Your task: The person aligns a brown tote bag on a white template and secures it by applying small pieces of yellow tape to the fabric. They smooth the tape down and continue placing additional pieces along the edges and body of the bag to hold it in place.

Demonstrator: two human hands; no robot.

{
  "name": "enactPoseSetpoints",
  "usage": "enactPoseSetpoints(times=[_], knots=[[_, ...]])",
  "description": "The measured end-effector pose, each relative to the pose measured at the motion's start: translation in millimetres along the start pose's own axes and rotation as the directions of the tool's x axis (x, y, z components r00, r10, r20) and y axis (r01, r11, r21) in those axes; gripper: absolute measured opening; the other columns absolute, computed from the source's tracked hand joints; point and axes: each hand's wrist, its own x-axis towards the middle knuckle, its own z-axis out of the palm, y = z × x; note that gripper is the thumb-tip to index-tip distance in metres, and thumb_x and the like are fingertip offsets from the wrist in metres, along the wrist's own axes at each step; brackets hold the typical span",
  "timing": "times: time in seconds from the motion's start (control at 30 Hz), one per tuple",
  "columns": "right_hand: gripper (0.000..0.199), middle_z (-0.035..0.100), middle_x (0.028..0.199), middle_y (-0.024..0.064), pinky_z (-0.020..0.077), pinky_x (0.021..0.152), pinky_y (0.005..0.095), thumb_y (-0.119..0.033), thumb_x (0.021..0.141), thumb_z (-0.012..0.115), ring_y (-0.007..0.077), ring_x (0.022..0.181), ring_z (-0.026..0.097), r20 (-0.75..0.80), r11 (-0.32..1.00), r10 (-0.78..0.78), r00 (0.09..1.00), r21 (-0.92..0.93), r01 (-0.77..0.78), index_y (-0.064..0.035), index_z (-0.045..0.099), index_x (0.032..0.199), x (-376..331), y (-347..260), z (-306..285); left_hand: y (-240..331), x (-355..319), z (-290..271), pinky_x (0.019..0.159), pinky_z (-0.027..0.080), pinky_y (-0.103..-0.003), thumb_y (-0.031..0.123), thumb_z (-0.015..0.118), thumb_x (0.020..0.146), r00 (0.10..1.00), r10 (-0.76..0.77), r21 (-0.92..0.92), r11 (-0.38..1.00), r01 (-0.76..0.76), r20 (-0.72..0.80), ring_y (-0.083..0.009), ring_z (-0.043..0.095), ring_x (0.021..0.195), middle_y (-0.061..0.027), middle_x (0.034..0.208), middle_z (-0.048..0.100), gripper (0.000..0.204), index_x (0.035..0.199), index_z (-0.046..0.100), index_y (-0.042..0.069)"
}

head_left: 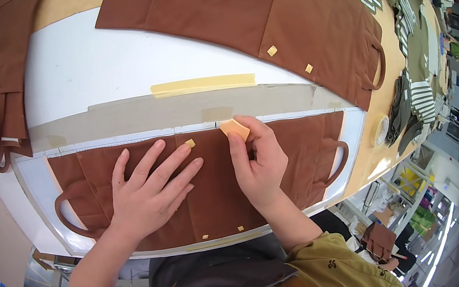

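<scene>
A brown fabric bag panel (215,206) lies flat before me on a white board, with a looped handle at each end. Spread flat on its left half is my left hand (155,185), fingers apart and pressing on the cloth. Just beside its index fingertip sits a small yellow tape piece (190,144). My right hand (259,163) pinches a flat, peach-coloured piece of tailor's chalk (234,129) between thumb and fingers. The chalk is at the panel's far edge, close to a short dark mark on the board's white strip. Two more tape bits show near the front edge.
Beyond the grey strip (135,115) lies a yellow tape length (202,84). Another large brown panel (282,21) spreads at the far right, and a brown piece with handles (2,89) at the far left. A tape roll (382,130) and striped cloth (422,101) are on the right.
</scene>
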Motion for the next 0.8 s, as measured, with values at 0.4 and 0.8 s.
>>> enactPoseSetpoints(times=[0.4,0.8], knots=[[0.028,0.070,0.088,0.0070,0.0510,0.052,0.0239,0.002,0.087,0.074,0.0117,0.060,0.061,-0.010,0.998,-0.035,0.999,-0.049,0.034,0.0022,0.066,0.114,-4.2,2.4,4.7,-1.3,-0.4,0.4,0.120,0.018,-0.049,0.039,0.073,0.086,1.000,0.002,-0.026,1.000,-0.001,0.015,-0.0142,0.047,0.137,0.0127,0.145,0.055,0.046,0.132,0.065,0.039],[0.030,0.071,0.090,0.0091,0.0514,0.055,0.0260,0.004,0.085,0.075,0.0154,0.062,0.062,-0.014,0.994,-0.088,0.996,-0.072,0.086,0.0032,0.066,0.114,-4.5,4.1,7.7,-1.5,0.5,-0.1,0.121,0.018,-0.049,0.038,0.072,0.087,1.000,0.009,-0.028,1.000,-0.008,0.021,-0.0153,0.046,0.137,0.0116,0.145,0.055,0.045,0.131,0.066,0.039]])
